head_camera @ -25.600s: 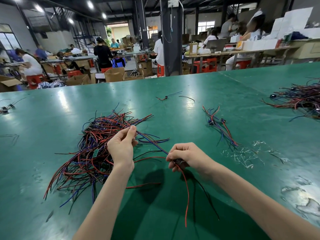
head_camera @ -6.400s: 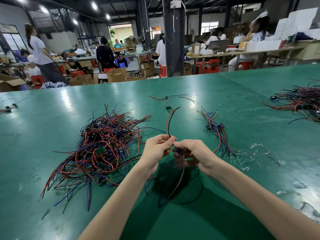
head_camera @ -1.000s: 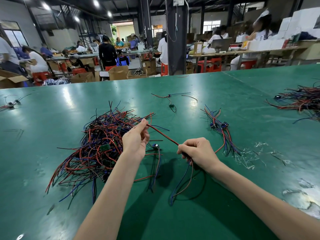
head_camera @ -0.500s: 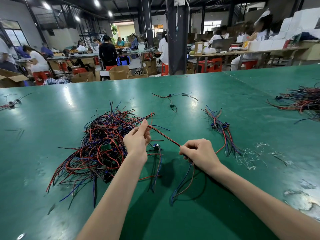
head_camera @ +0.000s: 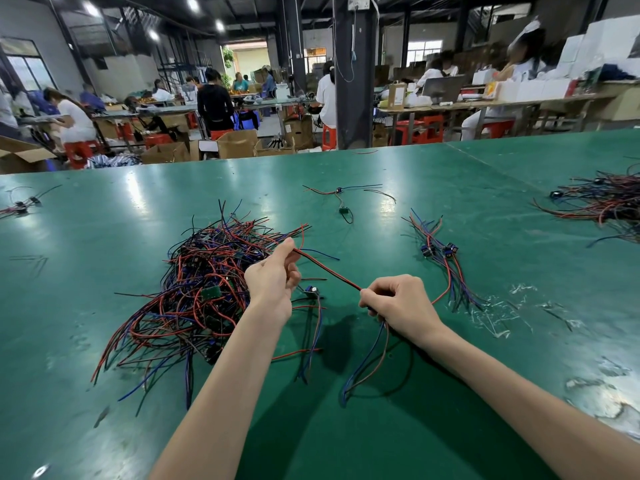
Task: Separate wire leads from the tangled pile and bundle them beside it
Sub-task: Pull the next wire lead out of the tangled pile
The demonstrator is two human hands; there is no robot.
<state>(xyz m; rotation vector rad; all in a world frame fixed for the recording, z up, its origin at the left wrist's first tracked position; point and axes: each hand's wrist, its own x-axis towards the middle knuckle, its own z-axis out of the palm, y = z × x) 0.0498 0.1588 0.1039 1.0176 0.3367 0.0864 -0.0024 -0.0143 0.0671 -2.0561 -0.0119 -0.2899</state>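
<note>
A tangled pile of red, blue and black wire leads [head_camera: 194,289] lies on the green table [head_camera: 104,220], left of centre. My left hand [head_camera: 273,278] pinches a red-and-black lead [head_camera: 329,270] at the pile's right edge. The lead runs taut down and right into my right hand [head_camera: 398,303], which grips its other part. Blue and red wire ends [head_camera: 367,365] hang from my right fist and trail onto the table. A small bundle of separated leads [head_camera: 443,258] with blue connectors lies to the right of my hands.
A loose lead with a small connector [head_camera: 343,199] lies further back. Another wire pile [head_camera: 602,202] sits at the far right and a few leads [head_camera: 19,206] at the far left. Torn clear tape scraps [head_camera: 498,310] lie right of the bundle. People work at benches beyond the table.
The left hand has lifted slightly and keeps its pinch on the red-and-black lead, stretched between both hands. The right hand has barely moved. The pile and bundle lie as before.
</note>
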